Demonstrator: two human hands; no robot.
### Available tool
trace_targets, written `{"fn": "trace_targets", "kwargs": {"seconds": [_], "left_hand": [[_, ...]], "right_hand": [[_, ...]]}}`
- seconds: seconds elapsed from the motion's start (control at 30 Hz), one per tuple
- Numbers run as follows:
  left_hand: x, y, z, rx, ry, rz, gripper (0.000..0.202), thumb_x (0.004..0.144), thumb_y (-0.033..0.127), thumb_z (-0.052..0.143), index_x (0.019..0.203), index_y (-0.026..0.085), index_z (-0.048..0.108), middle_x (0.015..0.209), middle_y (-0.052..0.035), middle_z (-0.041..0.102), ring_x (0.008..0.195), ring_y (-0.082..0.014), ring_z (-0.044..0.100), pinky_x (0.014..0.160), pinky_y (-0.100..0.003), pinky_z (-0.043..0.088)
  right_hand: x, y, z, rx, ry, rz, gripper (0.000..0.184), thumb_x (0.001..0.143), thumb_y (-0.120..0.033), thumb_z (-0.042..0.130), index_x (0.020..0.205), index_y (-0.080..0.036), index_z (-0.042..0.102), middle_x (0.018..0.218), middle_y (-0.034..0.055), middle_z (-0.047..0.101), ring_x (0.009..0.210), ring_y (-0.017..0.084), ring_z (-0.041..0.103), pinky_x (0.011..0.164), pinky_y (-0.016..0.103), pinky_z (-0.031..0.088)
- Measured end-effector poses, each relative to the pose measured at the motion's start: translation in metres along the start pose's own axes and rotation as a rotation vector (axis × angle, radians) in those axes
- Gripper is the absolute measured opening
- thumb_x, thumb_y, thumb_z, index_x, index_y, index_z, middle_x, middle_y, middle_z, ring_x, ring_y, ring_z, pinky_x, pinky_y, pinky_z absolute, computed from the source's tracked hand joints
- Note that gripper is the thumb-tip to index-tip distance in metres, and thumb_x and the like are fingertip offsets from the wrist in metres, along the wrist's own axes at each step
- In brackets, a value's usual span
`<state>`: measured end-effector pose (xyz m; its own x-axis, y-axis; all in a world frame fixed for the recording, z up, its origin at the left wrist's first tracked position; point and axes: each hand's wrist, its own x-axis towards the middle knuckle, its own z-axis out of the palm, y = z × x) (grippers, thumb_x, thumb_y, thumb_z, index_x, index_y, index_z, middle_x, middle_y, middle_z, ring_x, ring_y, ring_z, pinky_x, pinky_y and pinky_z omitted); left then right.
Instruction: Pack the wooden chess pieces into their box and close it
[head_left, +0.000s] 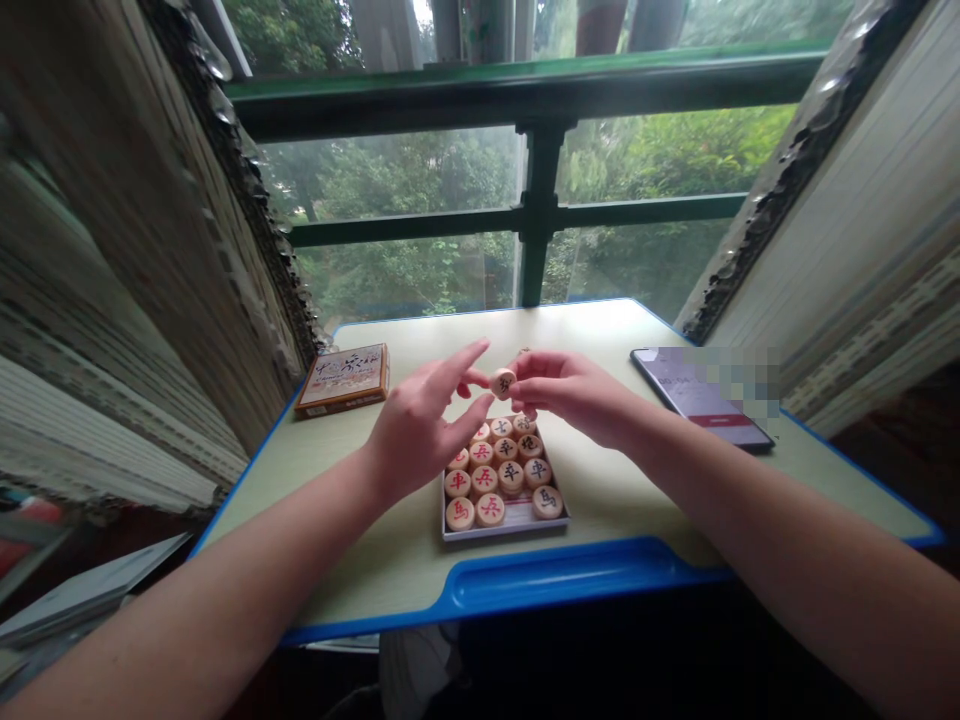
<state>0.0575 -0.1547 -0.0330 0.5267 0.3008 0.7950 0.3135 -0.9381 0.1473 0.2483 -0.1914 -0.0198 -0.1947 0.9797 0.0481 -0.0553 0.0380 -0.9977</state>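
Observation:
Above the desk, my right hand (574,392) pinches a round wooden chess piece (502,382) between thumb and fingers. My left hand (420,425) hovers beside it with fingers spread, its fingertips close to the piece, holding nothing. Below both hands lies a shallow white tray (504,528) filled with several round wooden chess pieces (501,476) marked in red and black characters.
The tray's box lid (344,378) lies at the desk's far left. A phone (700,396) rests at the far right. The pale desk (375,560) has a blue rim with a pen groove (555,578) in front. A window stands behind; stacked paper walls flank both sides.

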Motion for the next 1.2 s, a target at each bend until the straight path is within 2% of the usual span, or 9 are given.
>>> {"fn": "trace_targets", "kwargs": {"seconds": [0.13, 0.37, 0.5, 0.7, 0.83, 0.93, 1.07, 1.2], "left_hand": [[-0.002, -0.001, 0.002, -0.002, 0.014, 0.021, 0.030, 0.080, 0.030, 0.066, 0.106, 0.016, 0.059, 0.087, -0.0042, 0.070, 0.071, -0.0120, 0.062, 0.069, -0.026, 0.053], [0.000, -0.001, 0.005, 0.005, -0.001, 0.003, 0.021, 0.082, 0.027, 0.063, 0.099, 0.015, 0.061, 0.083, -0.0050, 0.069, 0.068, -0.0119, 0.061, 0.065, -0.024, 0.052], [-0.001, -0.002, 0.008, -0.003, -0.038, 0.012, 0.023, 0.084, 0.028, 0.061, 0.102, 0.015, 0.061, 0.084, -0.0050, 0.069, 0.069, -0.0118, 0.061, 0.065, -0.025, 0.052], [0.001, 0.000, 0.005, 0.046, -0.071, 0.030, 0.023, 0.083, 0.030, 0.060, 0.100, 0.014, 0.065, 0.085, -0.0065, 0.071, 0.070, -0.0136, 0.064, 0.068, -0.026, 0.052], [0.004, 0.009, 0.001, 0.017, -0.155, -0.045, 0.023, 0.082, 0.031, 0.061, 0.097, 0.015, 0.068, 0.086, -0.0061, 0.072, 0.065, -0.0128, 0.063, 0.066, -0.026, 0.052], [0.003, 0.018, -0.003, -0.080, -0.181, -0.140, 0.025, 0.081, 0.031, 0.062, 0.098, 0.015, 0.068, 0.086, -0.0057, 0.072, 0.064, -0.0120, 0.063, 0.064, -0.024, 0.052], [-0.002, 0.037, -0.017, -0.159, -0.252, -0.279, 0.030, 0.078, 0.036, 0.065, 0.098, 0.015, 0.070, 0.081, -0.0056, 0.073, 0.064, -0.0132, 0.064, 0.062, -0.024, 0.052], [-0.013, 0.058, -0.032, -0.222, -0.314, -0.306, 0.030, 0.079, 0.036, 0.063, 0.100, 0.016, 0.071, 0.087, -0.0071, 0.074, 0.070, -0.0156, 0.066, 0.064, -0.025, 0.052]], "right_hand": [[0.001, 0.004, 0.001, 0.052, -0.012, 0.009, 0.025, 0.060, -0.028, 0.079, 0.075, -0.015, 0.063, 0.068, -0.0018, 0.061, 0.064, 0.009, 0.053, 0.062, 0.025, 0.038], [0.002, 0.007, -0.001, 0.032, -0.123, 0.055, 0.027, 0.062, -0.034, 0.080, 0.072, -0.013, 0.065, 0.065, -0.0019, 0.060, 0.061, 0.008, 0.052, 0.059, 0.023, 0.037], [0.004, 0.007, -0.004, 0.005, -0.110, 0.015, 0.031, 0.065, -0.042, 0.075, 0.073, -0.013, 0.066, 0.066, -0.0004, 0.060, 0.060, 0.009, 0.051, 0.059, 0.024, 0.039], [0.000, 0.002, 0.000, -0.165, -0.064, -0.021, 0.027, 0.064, -0.039, 0.073, 0.067, -0.013, 0.063, 0.059, -0.0025, 0.057, 0.054, 0.007, 0.046, 0.053, 0.022, 0.034], [-0.009, -0.011, 0.004, -0.402, -0.017, -0.019, 0.022, 0.070, -0.035, 0.067, 0.069, -0.013, 0.065, 0.063, 0.0010, 0.062, 0.056, 0.008, 0.049, 0.052, 0.023, 0.037], [-0.020, -0.012, 0.006, -0.527, 0.072, -0.137, 0.023, 0.071, -0.034, 0.067, 0.081, -0.013, 0.067, 0.075, 0.0048, 0.067, 0.067, 0.012, 0.056, 0.059, 0.025, 0.043], [-0.044, 0.005, 0.014, -0.516, 0.100, -0.291, 0.028, 0.074, -0.037, 0.064, 0.091, -0.015, 0.068, 0.087, 0.0063, 0.069, 0.077, 0.015, 0.060, 0.068, 0.027, 0.047], [-0.068, 0.026, 0.025, -0.531, 0.161, -0.318, 0.027, 0.076, -0.037, 0.062, 0.092, -0.017, 0.067, 0.084, 0.0044, 0.068, 0.069, 0.013, 0.058, 0.066, 0.028, 0.047]]}}
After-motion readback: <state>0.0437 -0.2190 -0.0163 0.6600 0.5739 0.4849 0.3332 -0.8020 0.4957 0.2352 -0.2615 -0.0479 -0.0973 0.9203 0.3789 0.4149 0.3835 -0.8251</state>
